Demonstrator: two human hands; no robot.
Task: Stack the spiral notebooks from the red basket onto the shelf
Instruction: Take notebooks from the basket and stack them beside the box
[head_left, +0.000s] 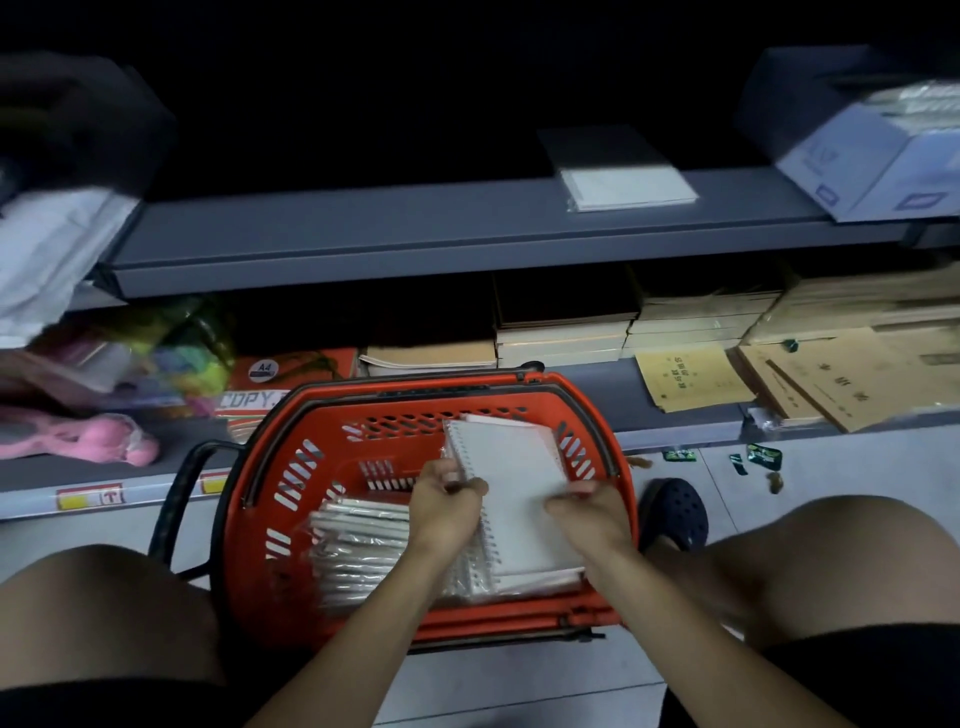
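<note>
Both hands, left hand (451, 506) and right hand (589, 512), grip a white spiral notebook (511, 480) above the red basket (291, 525). The basket is plastic with holes. Shiny wrapped notebooks (358, 545) lie inside it.

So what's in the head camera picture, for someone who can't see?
Two hands, left and right, hold a white spiral notebook over a red basket with more wrapped notebooks inside. Ahead, a grey shelf already holds one stack of notebooks.
</note>
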